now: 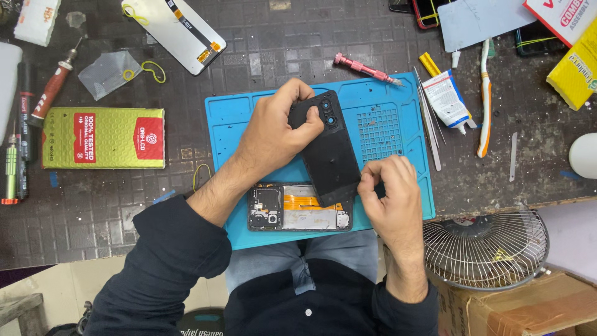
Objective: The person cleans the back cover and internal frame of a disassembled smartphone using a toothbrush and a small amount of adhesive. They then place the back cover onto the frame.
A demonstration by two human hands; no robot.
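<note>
Presently, the left hand (270,134) has its grip closed on the upper end of a black phone back cover (326,146), fingers curled over the edge beside the camera cut-outs. The right hand (388,190) has its grip pinched on the lower corner of the same cover, thumb and fingertips pressed together there. The cover is held tilted, raised above a blue work mat (385,102), its lower end over an opened phone body (298,207).

That phone body lies flat on the near edge of the mat, with an orange flex ribbon and a camera module exposed.

On the mat's far edge lies a pink-handled screwdriver (364,68). Just beside the mat's right edge lie metal tweezers (429,124), a white glue tube (448,99) and a toothbrush (484,99) with orange trim.

To the left, on the dark counter (261,56), sits a yellow-green flat box (102,138), and beyond it a red-handled screwdriver (53,87) and a clear plastic bag (112,73). A white display panel (177,28) lies at the far side. A wire fan guard (485,249) stands near the person's right forearm, off the counter's edge.
</note>
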